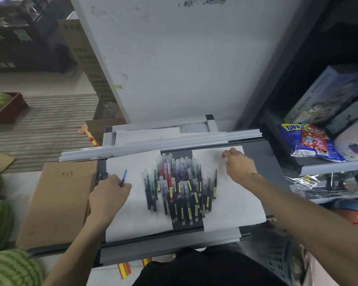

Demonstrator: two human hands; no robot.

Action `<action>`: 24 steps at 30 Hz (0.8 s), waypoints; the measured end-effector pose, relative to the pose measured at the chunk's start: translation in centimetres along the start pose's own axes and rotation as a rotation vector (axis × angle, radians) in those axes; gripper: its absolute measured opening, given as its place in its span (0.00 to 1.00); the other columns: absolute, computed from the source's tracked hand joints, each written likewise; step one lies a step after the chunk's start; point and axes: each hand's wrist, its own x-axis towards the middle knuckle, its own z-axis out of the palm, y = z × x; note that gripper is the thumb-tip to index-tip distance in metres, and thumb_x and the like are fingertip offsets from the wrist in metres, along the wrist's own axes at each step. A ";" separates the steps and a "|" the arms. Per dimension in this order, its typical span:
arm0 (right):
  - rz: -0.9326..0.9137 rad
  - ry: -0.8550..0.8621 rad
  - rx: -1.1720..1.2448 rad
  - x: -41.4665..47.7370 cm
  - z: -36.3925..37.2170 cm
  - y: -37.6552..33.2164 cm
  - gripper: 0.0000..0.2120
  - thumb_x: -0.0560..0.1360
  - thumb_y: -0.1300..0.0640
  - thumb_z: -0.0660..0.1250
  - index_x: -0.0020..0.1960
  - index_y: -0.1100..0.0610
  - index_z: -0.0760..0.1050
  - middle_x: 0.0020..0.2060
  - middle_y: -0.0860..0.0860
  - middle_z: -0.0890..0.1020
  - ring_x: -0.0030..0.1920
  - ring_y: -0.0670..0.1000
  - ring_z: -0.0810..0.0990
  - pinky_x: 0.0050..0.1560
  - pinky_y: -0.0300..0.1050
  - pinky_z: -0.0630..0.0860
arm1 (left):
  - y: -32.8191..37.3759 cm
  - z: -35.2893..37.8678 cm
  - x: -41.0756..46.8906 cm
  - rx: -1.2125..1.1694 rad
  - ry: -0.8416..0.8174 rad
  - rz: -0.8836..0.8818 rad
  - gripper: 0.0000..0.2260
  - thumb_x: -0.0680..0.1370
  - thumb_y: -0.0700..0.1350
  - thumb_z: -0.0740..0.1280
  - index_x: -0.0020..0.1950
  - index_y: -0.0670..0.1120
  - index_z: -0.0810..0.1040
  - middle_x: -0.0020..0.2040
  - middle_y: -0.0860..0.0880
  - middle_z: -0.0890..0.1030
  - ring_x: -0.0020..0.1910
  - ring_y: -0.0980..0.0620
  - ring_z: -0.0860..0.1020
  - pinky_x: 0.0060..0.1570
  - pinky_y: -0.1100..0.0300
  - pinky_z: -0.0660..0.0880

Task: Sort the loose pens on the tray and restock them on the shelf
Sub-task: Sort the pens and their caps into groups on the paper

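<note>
Centrally, tray (256,155) holds piled pens (180,186) (left hand (109,195) grips blue pen (123,177)).

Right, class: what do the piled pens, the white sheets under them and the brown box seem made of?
The pens look plastic: dark barrels, see-through caps. The white sheets look like matte paper, thin and flat. The brown box is probably cardboard: dull brown, flat panels, creased edges.
</note>
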 end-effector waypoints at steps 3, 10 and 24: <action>-0.042 0.001 -0.076 1.3 -0.6 0.0 0.27 0.75 0.70 0.63 0.70 0.51 0.73 0.66 0.50 0.73 0.60 0.55 0.78 0.48 0.53 0.81 | 1.4 -0.9 -1.9 -0.033 -0.019 0.042 0.07 0.79 0.53 0.64 0.48 0.51 0.77 0.40 0.51 0.79 0.36 0.49 0.75 0.40 0.55 0.71; -0.028 -0.059 -0.145 2.1 -1.5 -1.7 0.19 0.79 0.68 0.63 0.67 0.56 0.74 0.64 0.53 0.76 0.60 0.58 0.80 0.51 0.57 0.78 | 2.7 -1.2 -4.7 -0.235 -0.077 0.182 0.08 0.83 0.50 0.60 0.47 0.51 0.75 0.35 0.53 0.79 0.33 0.51 0.77 0.33 0.54 0.70; 0.001 0.095 0.690 -1.9 -3.4 -3.5 0.10 0.80 0.51 0.71 0.58 0.54 0.79 0.49 0.46 0.84 0.47 0.47 0.82 0.55 0.45 0.79 | 4.2 -2.8 -6.1 -0.533 -0.126 0.363 0.09 0.85 0.53 0.62 0.47 0.54 0.78 0.35 0.53 0.80 0.31 0.51 0.75 0.32 0.58 0.69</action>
